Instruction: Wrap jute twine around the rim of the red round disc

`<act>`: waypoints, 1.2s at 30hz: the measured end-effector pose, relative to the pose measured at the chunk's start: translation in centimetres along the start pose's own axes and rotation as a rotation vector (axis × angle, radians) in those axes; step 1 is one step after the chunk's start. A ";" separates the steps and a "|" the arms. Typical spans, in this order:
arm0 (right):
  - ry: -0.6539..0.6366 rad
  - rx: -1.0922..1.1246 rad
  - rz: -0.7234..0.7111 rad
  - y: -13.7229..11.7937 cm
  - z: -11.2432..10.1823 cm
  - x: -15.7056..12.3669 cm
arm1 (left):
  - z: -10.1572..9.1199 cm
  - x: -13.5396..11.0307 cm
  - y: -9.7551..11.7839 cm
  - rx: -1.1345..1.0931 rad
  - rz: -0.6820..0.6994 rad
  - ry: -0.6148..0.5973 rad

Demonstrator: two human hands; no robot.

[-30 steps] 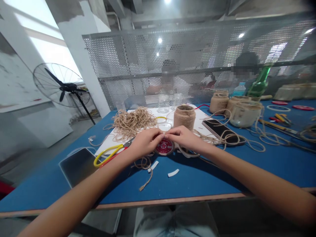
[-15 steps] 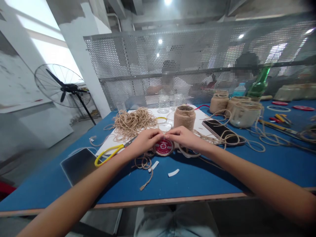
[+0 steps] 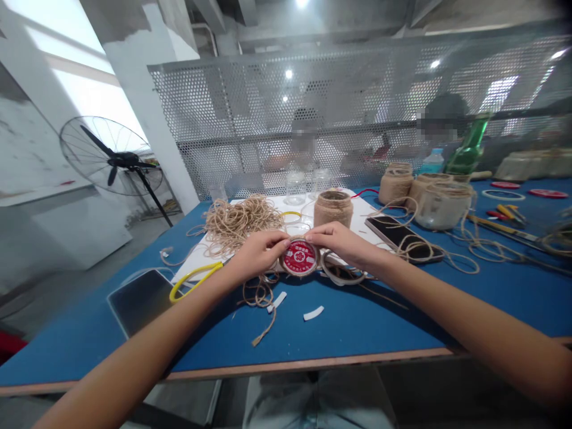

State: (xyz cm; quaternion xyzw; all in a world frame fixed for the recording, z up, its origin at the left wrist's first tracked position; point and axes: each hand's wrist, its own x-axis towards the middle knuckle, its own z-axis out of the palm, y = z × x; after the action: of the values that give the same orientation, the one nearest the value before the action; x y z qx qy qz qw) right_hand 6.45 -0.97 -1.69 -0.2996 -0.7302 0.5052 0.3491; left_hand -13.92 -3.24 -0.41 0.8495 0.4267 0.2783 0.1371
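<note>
Between my two hands stands a round red disc [image 3: 299, 257] with a white flower mark, white lettering and a pale tan rim. My left hand [image 3: 259, 253] pinches its upper left edge between thumb and fingers. At the upper right edge, my right hand [image 3: 342, 243] pinches the rim the same way. Just right of the disc lies a dark round piece with a pale rim [image 3: 342, 271]. Loose twine [image 3: 259, 295] curls below my left hand, near two white paper strips [image 3: 313, 313]. Yellow-handled scissors [image 3: 194, 283] are partly hidden by my left forearm.
A heap of twine [image 3: 241, 220] and a twine-wrapped jar [image 3: 333, 208] stand beyond my hands. A phone [image 3: 402, 238] lies right, before more jars [image 3: 440, 208] and a green bottle [image 3: 471, 146]. A dark flat panel [image 3: 145, 301] lies left. People sit behind the perforated screen [image 3: 250, 101].
My hands have moved apart along the rim, and more of the red face shows. The disc has come slightly up and to the right.
</note>
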 end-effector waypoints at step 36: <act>-0.014 -0.845 -0.119 0.9 -0.8 0.5 | 1.4 0.4 -1.5 -0.081 -0.234 -0.100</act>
State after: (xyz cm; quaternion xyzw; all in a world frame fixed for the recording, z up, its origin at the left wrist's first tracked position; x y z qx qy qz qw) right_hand 6.93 0.09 -2.22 -0.3704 -0.8913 0.1424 0.2193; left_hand -13.87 -1.98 -2.10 0.8006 0.5038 0.2347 0.2241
